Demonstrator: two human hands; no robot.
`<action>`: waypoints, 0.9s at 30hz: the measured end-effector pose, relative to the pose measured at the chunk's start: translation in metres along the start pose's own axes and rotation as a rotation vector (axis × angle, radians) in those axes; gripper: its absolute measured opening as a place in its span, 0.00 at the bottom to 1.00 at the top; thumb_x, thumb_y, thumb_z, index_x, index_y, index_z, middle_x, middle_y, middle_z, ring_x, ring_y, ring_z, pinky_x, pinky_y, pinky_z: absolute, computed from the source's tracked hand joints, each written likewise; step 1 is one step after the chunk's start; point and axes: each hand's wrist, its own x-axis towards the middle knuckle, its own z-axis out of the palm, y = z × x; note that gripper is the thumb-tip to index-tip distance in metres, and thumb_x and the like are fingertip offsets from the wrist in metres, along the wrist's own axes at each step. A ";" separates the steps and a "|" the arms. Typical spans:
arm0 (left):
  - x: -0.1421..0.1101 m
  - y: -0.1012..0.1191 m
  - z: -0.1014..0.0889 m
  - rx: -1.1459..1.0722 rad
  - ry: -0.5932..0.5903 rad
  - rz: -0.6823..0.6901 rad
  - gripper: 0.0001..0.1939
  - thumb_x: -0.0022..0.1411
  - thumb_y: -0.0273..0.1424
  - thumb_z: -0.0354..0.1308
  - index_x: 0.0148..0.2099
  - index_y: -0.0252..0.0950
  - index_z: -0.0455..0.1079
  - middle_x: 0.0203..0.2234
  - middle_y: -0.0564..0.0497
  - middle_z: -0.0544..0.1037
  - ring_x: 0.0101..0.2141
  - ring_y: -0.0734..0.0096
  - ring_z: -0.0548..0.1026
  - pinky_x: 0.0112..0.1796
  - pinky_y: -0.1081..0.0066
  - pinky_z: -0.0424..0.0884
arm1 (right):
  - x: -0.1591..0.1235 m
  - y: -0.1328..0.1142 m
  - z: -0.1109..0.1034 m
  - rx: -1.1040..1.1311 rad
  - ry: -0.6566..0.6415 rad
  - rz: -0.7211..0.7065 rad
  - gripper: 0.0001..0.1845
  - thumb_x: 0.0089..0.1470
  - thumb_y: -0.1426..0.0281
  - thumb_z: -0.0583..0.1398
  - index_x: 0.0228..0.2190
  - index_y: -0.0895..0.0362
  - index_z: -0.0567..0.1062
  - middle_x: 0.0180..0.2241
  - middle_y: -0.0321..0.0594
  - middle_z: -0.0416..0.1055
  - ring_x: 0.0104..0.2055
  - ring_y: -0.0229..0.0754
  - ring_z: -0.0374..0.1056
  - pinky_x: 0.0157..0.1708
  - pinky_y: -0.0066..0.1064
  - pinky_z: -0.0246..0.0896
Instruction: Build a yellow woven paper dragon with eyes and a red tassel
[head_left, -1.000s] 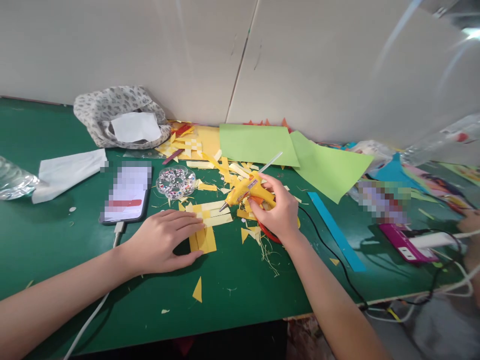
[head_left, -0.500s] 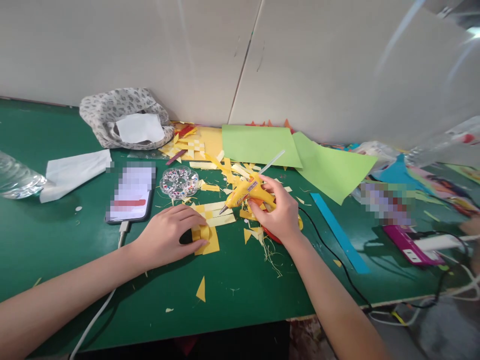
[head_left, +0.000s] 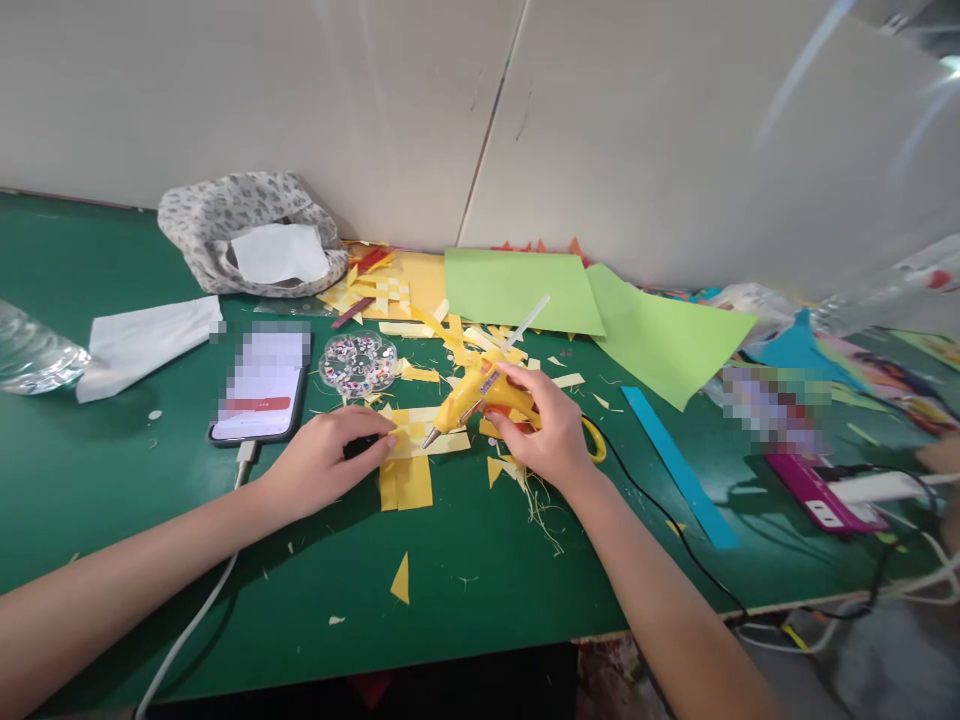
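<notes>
My right hand (head_left: 547, 425) is wrapped round the handle of a yellow hot glue gun (head_left: 474, 388), and a clear glue stick (head_left: 530, 322) pokes out of its back. The gun's nozzle points down and left, at or just above the yellow and cream woven paper strips (head_left: 409, 482); I cannot tell whether it touches them. My left hand (head_left: 322, 460) pinches the left edge of these strips between thumb and fingertips. Two cream strips reach right from the piece, under the nozzle, while wider yellow ones hang toward me.
Yellow scraps (head_left: 402, 578) litter the green table (head_left: 480, 600). A charging phone (head_left: 262, 385) and a clear flower-shaped case (head_left: 358, 365) are on the left. Green sheets (head_left: 521, 290) lie behind. To the right are a blue strip (head_left: 679, 465), the gun's black cord (head_left: 660, 520) and a magenta power strip (head_left: 825, 500).
The glue gun has moved left and slightly down, bringing its nozzle over the strips. My left hand has shifted left, from lying across the woven piece to pinching its edge, uncovering more of it.
</notes>
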 end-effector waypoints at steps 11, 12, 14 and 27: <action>0.000 -0.001 0.002 -0.058 0.015 -0.009 0.10 0.55 0.30 0.55 0.41 0.40 0.70 0.37 0.53 0.79 0.38 0.69 0.77 0.40 0.69 0.75 | 0.000 -0.004 0.005 -0.010 -0.063 -0.044 0.27 0.53 0.72 0.58 0.53 0.45 0.62 0.44 0.37 0.71 0.44 0.44 0.70 0.39 0.39 0.72; -0.001 0.000 0.002 -0.048 0.015 0.010 0.11 0.54 0.28 0.55 0.42 0.40 0.70 0.38 0.52 0.79 0.39 0.68 0.77 0.41 0.68 0.74 | 0.000 -0.003 0.004 -0.011 -0.053 -0.050 0.26 0.53 0.72 0.58 0.53 0.45 0.62 0.44 0.37 0.71 0.44 0.44 0.70 0.40 0.39 0.72; -0.002 0.001 0.001 -0.012 -0.003 0.042 0.14 0.52 0.27 0.56 0.43 0.39 0.69 0.39 0.51 0.78 0.41 0.66 0.75 0.42 0.65 0.74 | 0.001 -0.003 0.004 -0.009 -0.029 -0.054 0.26 0.53 0.72 0.59 0.53 0.45 0.62 0.44 0.37 0.71 0.43 0.44 0.70 0.41 0.39 0.71; 0.001 -0.002 0.004 0.002 0.005 0.037 0.08 0.62 0.34 0.50 0.41 0.38 0.68 0.36 0.49 0.78 0.37 0.66 0.76 0.36 0.67 0.74 | 0.000 0.001 0.002 0.064 0.049 0.128 0.23 0.50 0.69 0.61 0.49 0.46 0.68 0.43 0.39 0.72 0.40 0.45 0.71 0.36 0.39 0.71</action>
